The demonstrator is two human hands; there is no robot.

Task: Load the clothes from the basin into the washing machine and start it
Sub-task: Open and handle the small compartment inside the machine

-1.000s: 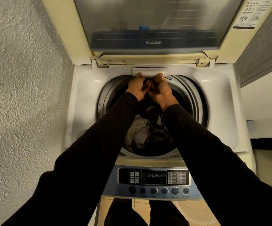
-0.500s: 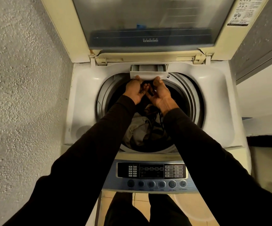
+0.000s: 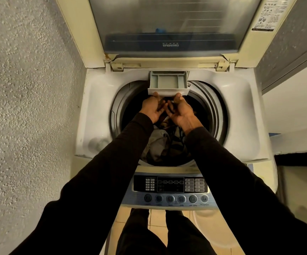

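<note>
Presently, from the head view, I log:
Clothes [image 3: 160,144]: in the washing machine [image 3: 241,115] drum; soft, light, I judge; gather by the bunch.
Detergent drawer [image 3: 168,83]: drawn out over the drum's far rim; stiff light plastic, best taken at the front lip.
Left hand [image 3: 153,107]: fingers under the lip, thumb on it, apparently pinching.
Right hand [image 3: 179,111]: likewise pinching the lip, though its fingers are hidden.
Control panel [image 3: 171,186]: untouched.
Basin: not seen.
</note>
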